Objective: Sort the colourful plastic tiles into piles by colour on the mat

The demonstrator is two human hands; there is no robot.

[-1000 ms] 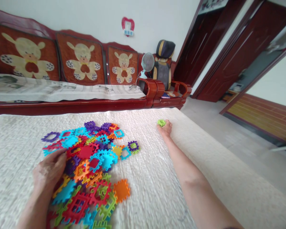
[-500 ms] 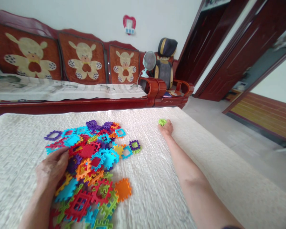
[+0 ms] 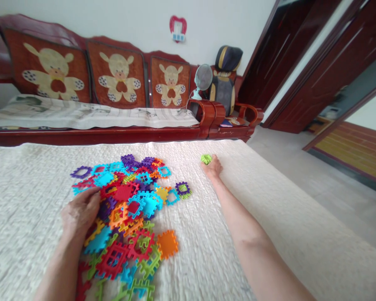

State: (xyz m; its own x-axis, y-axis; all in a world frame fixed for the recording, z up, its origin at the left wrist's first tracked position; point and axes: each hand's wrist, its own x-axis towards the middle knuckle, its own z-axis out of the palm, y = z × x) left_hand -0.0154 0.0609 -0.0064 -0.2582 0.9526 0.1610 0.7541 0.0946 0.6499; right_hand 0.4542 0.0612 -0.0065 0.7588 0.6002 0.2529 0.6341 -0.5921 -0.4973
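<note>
Several flat toothed plastic pieces in red, blue, orange, purple and green lie in a heap, with a red piece (image 3: 125,192) near its middle. At the heap's left edge rests my left hand (image 3: 81,211), its fingers bent together against the pieces; whether it grips one is hidden. My right hand (image 3: 212,167) is far to the right of the heap, its fingers closed on a small green piece (image 3: 206,159) at the cloth. An orange square piece (image 3: 167,244) lies at the heap's right side. A purple frame (image 3: 182,188) overlaps a green one.
A pale textured cloth (image 3: 203,234) covers the table. Behind it stand a red wooden sofa (image 3: 163,134) with bear cushions, a small fan (image 3: 203,77) and an armchair (image 3: 250,113). Dark doors are at the right.
The camera view has shifted, so the heap and sofa appear farther right. My right hand and the green piece have moved left, nearer the heap. My left hand stays at the heap's edge.
</note>
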